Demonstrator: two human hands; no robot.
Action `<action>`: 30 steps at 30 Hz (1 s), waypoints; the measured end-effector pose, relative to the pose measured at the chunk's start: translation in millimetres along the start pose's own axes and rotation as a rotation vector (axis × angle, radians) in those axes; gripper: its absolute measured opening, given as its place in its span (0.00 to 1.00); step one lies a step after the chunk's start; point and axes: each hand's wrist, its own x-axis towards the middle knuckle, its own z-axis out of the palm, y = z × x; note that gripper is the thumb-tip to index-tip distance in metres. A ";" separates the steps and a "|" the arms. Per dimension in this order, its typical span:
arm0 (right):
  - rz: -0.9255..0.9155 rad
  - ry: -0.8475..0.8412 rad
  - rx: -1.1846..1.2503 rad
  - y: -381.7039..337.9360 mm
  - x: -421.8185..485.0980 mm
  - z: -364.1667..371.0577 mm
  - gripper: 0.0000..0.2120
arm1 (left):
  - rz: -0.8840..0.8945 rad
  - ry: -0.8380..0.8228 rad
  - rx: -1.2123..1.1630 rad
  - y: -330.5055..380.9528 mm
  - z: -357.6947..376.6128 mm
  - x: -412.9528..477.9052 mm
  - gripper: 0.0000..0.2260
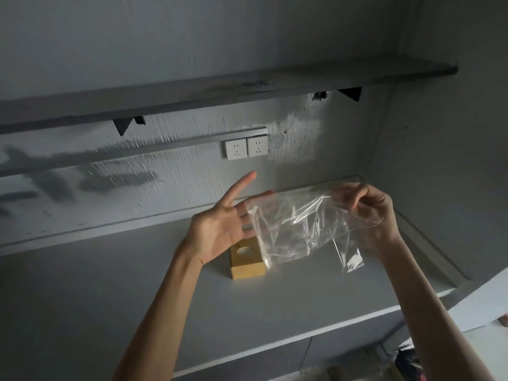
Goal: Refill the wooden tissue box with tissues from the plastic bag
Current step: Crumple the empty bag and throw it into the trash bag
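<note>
The bag is held up above the bench, pinched at its top by the right hand; the left hand is spread beside it, grasping nothing. The bag looks empty, so the refill seems nearly done. Next, the box, standing on the bench below, should be checked.

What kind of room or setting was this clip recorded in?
Probably a plain indoor nook, a home or workshop counter rather than a lab. A grey built-in counter runs along a roughly painted wall, with a double wall socket above it and a bracketed shelf overhead.
</note>
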 end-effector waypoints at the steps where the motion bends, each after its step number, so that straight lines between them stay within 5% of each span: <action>1: -0.025 0.018 -0.011 -2.4 0.7 -0.5 0.16 | -0.048 0.038 -0.007 -1.1 -1.4 1.1 0.34; 4: -0.102 0.065 -0.057 -8.2 2.3 7.3 0.16 | -0.167 0.158 0.178 -12.4 3.5 6.5 0.37; 7: -0.096 0.091 -0.170 -2.6 5.0 6.7 0.14 | -0.183 0.332 0.352 -23.2 10.6 13.1 0.23; 11: 0.014 -0.169 -0.086 -9.7 -0.3 0.7 0.19 | -0.137 0.434 0.363 -25.3 6.7 17.7 0.15; 14: -0.183 -0.218 -1.147 -18.7 -7.3 -11.8 0.14 | -0.085 0.463 0.309 -25.1 4.0 19.0 0.15; 17: 0.197 -0.360 -1.569 -12.5 -4.5 -6.6 0.29 | -0.084 0.472 0.370 -28.4 2.4 21.4 0.14; 19: 0.454 -0.313 -1.271 -11.9 -8.3 -0.8 0.26 | -0.068 0.455 0.495 -32.2 1.3 22.1 0.13; 21: 0.760 -0.188 -0.489 -12.2 -10.3 9.1 0.23 | -0.018 0.424 0.575 -36.7 2.4 21.3 0.13; 23: 0.652 -0.290 0.011 -2.8 -14.8 -2.0 0.25 | -0.006 0.399 0.567 -38.5 3.4 18.1 0.14; 28: 0.449 -0.341 -0.225 1.8 -2.5 -11.9 0.29 | -0.324 0.037 0.114 -39.7 -13.6 4.1 0.37; 30: 0.443 -0.429 -0.380 -8.7 7.6 -13.1 0.27 | -0.421 0.036 0.072 -39.6 -18.4 4.4 0.45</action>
